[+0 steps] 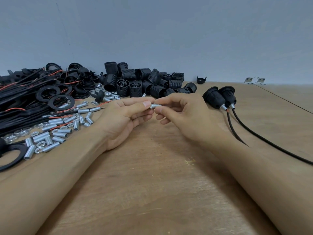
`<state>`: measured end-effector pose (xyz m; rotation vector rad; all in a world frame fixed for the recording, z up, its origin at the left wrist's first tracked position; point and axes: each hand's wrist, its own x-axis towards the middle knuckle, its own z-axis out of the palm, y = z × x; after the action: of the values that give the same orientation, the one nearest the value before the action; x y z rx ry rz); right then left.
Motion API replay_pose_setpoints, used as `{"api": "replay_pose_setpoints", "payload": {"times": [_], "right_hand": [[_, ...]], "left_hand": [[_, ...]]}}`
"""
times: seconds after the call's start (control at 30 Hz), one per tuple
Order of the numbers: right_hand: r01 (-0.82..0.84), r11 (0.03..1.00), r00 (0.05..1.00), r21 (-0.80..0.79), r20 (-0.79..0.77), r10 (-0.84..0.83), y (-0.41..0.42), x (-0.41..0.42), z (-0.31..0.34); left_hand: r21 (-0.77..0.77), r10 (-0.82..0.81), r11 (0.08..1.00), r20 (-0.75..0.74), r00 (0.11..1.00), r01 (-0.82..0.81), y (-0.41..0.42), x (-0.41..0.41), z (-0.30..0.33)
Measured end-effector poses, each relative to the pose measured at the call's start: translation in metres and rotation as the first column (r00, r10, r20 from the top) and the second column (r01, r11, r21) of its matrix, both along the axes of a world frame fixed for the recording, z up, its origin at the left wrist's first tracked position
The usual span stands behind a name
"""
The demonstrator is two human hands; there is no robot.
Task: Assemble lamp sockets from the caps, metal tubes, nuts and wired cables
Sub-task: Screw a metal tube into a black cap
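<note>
A small metal tube [155, 106] sits above the middle of the wooden surface [152, 175], pinched at one end by the left hand [125, 116] and at the other by the right hand [179, 112], each grip narrow around it; something dark at its right end may be a nut or cap, too hidden to tell. Loose tubes [50, 136], wired cables [20, 102] and black socket bodies [144, 82] lie to the left and behind, while two finished sockets [220, 97] rest near the right hand.
</note>
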<state>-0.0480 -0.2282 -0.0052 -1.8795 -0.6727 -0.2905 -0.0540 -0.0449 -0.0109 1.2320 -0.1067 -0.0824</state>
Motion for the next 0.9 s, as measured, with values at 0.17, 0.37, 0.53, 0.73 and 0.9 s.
{"api": "replay_pose_setpoints", "payload": {"times": [0.17, 0.37, 0.53, 0.73, 0.9], "right_hand": [[0.019, 0.984, 0.985, -0.178, 0.171, 0.012, -0.0024, -0.0011, 0.0024], [0.0, 1.0, 1.0, -0.016, 0.021, 0.0, 0.0001, -0.0002, 0.0021], [0.0, 0.997, 0.997, -0.083, 0.077, 0.007, 0.0012, -0.0023, 0.0009], [0.032, 0.998, 0.996, -0.059, 0.082, -0.027, 0.0017, -0.002, 0.0024], [0.058, 0.979, 0.963, -0.194, 0.271, -0.004, 0.0005, -0.0039, 0.0055]], "left_hand": [[0.02, -0.018, 1.0, -0.002, 1.0, 0.018, 0.0002, 0.0004, -0.0016], [0.057, -0.021, 0.998, 0.055, 0.998, 0.018, -0.0008, -0.0015, -0.0016], [0.06, -0.037, 0.998, 0.065, 0.997, 0.033, -0.0014, -0.0021, -0.0015], [0.088, -0.009, 0.996, 0.124, 0.992, -0.002, -0.0005, -0.0032, -0.0015], [0.109, -0.014, 0.994, 0.13, 0.991, 0.0, -0.002, -0.0038, -0.001]]}}
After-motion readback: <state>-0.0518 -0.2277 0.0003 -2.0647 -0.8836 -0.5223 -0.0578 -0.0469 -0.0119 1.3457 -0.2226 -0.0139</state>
